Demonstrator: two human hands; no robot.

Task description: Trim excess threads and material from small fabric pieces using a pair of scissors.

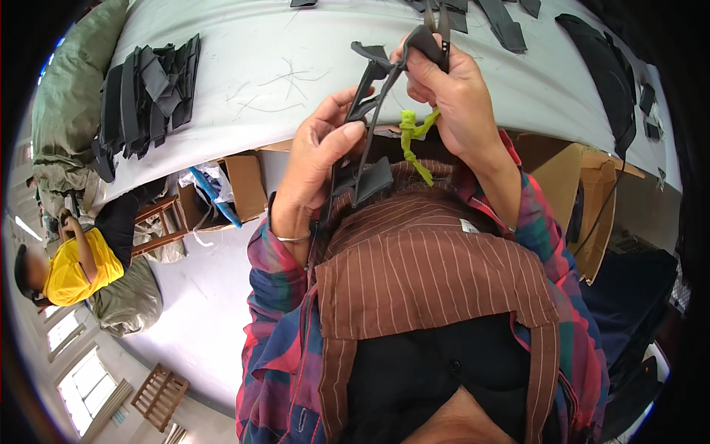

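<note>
You have an open brown cardboard box (237,185) at nine o'clock under the table edge, another brown cardboard box (584,200) at three o'clock, and a small white label (469,226) on your striped apron.

Both forearms are coming up from the bottom in plaid sleeves, elbows bent, hands raised close together in front of the chest. The left hand (318,159) is pinching with thumb and fingers curled, a thin bangle sitting on that wrist. The right hand (451,96) is sitting a bit higher, fingers wrapped tight.
</note>
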